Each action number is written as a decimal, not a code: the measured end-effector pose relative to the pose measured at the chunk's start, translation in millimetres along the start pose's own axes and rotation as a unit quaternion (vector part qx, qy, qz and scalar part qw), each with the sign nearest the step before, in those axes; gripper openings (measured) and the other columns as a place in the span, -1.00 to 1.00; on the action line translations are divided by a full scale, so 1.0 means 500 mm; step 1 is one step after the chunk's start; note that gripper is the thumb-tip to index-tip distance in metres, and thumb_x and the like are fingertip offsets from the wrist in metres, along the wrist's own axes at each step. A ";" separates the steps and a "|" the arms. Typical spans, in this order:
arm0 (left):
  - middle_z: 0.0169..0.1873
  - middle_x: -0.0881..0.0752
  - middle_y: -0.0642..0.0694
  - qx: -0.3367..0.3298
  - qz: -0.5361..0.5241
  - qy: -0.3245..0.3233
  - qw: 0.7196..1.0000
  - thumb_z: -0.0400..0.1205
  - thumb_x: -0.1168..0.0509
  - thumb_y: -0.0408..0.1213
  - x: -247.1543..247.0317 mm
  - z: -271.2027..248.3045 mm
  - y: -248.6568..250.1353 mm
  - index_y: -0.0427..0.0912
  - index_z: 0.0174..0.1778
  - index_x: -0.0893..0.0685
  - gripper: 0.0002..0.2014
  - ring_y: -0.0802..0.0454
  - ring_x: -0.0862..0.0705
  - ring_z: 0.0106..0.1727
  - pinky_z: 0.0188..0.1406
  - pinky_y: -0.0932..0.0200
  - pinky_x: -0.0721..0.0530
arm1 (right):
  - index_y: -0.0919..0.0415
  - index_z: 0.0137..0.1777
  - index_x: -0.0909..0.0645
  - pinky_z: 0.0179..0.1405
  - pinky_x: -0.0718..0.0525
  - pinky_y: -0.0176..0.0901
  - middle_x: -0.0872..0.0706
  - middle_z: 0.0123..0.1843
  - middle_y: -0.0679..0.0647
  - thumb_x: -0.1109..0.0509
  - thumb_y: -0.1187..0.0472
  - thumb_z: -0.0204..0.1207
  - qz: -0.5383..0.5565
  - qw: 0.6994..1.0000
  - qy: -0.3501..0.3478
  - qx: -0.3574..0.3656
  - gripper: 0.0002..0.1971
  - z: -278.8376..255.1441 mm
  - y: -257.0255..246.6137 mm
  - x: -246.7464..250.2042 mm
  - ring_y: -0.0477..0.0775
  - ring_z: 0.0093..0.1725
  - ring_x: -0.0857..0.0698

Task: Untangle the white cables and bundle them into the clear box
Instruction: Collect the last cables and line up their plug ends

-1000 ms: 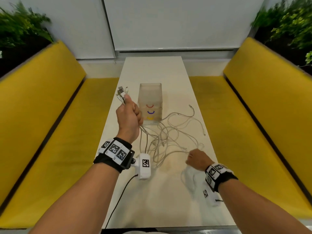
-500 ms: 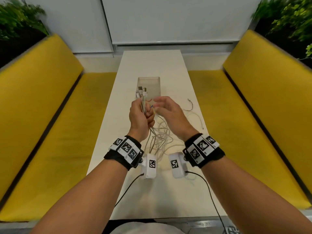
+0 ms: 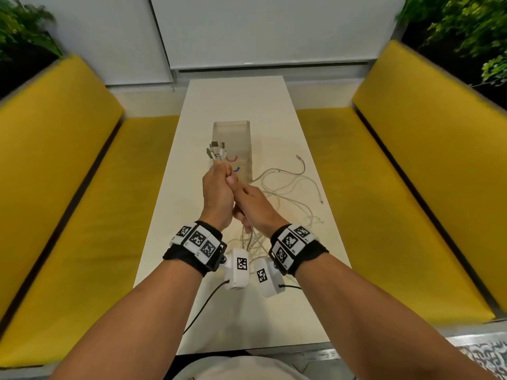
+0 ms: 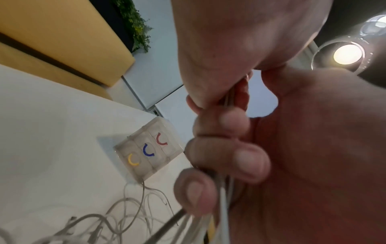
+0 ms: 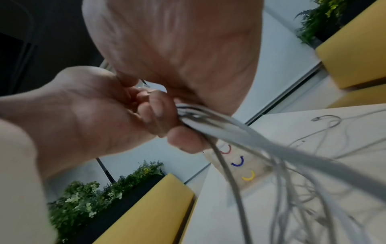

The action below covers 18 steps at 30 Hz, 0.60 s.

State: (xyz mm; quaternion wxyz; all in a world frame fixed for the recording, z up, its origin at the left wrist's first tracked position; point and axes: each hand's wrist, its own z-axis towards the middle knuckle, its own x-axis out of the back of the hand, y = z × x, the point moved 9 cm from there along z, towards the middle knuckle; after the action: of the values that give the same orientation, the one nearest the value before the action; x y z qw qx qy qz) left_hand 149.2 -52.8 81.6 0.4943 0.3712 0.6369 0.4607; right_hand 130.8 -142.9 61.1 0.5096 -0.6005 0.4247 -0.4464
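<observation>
Several white cables [image 3: 252,241] hang in a bunch from my two hands above the white table [image 3: 238,100]. My left hand [image 3: 219,185] grips the bunch near its top, and the plug ends [image 3: 216,150] stick up out of the fist. My right hand [image 3: 253,208] sits just below it, its fingers curled round the same strands. In the left wrist view my fingers [image 4: 240,158] wrap the cables. The rest of the cables [image 5: 313,161] trail in loose tangled loops on the table to the right. The clear box [image 3: 233,138], marked with red, blue and yellow arcs, stands upright just beyond my hands.
Yellow benches [image 3: 82,187] [image 3: 411,174] run along both long sides of the narrow table. Green plants [image 3: 466,28] stand behind the bench backs. One loose cable end [image 3: 299,157] lies right of the box. A ceiling lamp [image 4: 347,53] shows in the left wrist view.
My right hand came up from the table at the right to the bunch and now grips it below my left hand. My left hand stayed raised and shifted toward the box.
</observation>
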 end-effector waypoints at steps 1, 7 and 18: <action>-0.48 -0.37 -0.05 -0.008 0.001 -0.015 1.000 0.73 -0.10 -0.01 -0.006 -0.004 0.003 -0.07 -0.37 -0.38 -0.63 0.01 -0.31 -0.42 -0.37 0.04 -0.35 | 0.41 0.10 -0.56 -0.65 -0.50 -0.15 -0.45 -0.52 0.11 -0.17 -0.32 0.67 0.013 1.000 0.002 0.006 -0.32 -0.005 0.008 0.004 0.02 -0.63 -0.38; -0.57 -0.27 0.03 0.019 -0.060 -0.027 0.998 0.88 0.06 -0.04 -0.007 -0.008 0.009 -0.07 -0.35 -0.32 -0.55 0.12 -0.14 -0.59 -0.64 0.27 -0.12 | 0.36 -0.30 -0.48 -0.48 -0.42 -0.13 -0.43 -0.49 0.05 -0.55 -0.06 0.51 -0.103 0.995 -0.003 0.010 -0.52 -0.057 0.115 0.022 0.02 -0.50 -0.40; -0.60 -0.26 0.06 -0.035 -0.090 0.038 0.995 0.87 0.04 -0.08 0.026 -0.022 0.061 -0.08 -0.39 -0.30 -0.54 0.12 -0.16 -0.62 -0.63 0.31 -0.14 | 0.11 -0.49 -0.34 -0.40 -0.42 -0.04 -0.49 -0.50 0.04 -0.44 -0.32 0.48 -0.318 0.941 0.044 -0.108 -0.41 -0.106 0.296 0.122 0.04 -0.47 -0.42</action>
State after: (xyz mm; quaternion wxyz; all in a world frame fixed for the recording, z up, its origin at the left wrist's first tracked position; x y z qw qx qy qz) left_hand 136.2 -34.0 107.8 0.5216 0.2772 0.6696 0.4502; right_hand 85.9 -232.1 -75.1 0.2543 -0.7355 0.2793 -0.5624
